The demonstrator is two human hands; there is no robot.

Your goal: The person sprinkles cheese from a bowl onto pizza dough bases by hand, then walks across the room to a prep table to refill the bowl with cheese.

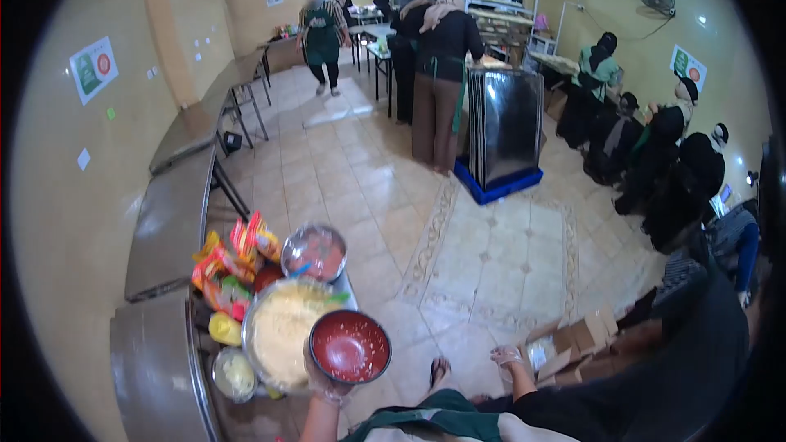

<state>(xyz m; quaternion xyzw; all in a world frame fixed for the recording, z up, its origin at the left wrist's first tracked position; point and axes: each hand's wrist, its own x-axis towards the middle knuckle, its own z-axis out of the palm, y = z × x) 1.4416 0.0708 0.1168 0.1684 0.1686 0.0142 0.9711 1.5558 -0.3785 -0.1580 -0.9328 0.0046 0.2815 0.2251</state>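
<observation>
My left hand, in a clear glove, grips the side of a bowl that is red inside and dark outside. Pale bits cling to its inner wall, and its mouth tilts up towards me. Just beside it is a large basin with a thick pale-yellow mixture and a green utensil. What seems to be my right hand, also gloved, hangs low with fingers extended and holds nothing visible. An open cardboard box stands to its right.
A metal bowl of pinkish contents, bright packets and a small bowl surround the basin. Metal tables line the left wall. Upright trays rest on a blue base. One person faces me; others sit along the right.
</observation>
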